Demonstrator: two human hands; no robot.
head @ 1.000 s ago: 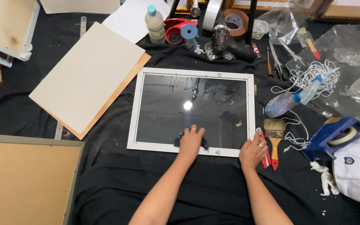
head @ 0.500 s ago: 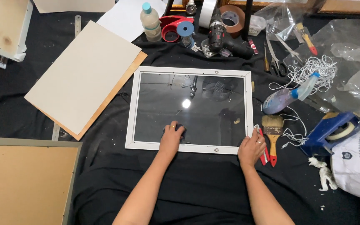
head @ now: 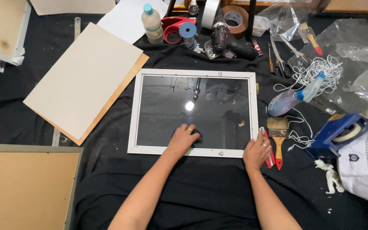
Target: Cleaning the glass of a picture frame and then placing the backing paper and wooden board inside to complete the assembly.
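Left hand [head: 184,138] presses a dark cloth [head: 196,137] on the glass [head: 192,110] (fragile, slippery); right hand [head: 257,150], fingers loose, steadies the stiff frame [head: 254,115] corner.

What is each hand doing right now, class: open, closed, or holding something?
Left hand: closed over a dark cloth, pressed on the glass of the white frame.
Right hand: open, resting at the frame's lower right corner, holding nothing.

White picture frame [head: 133,111], black cloth [head: 192,187], red-handled brush [head: 278,135].
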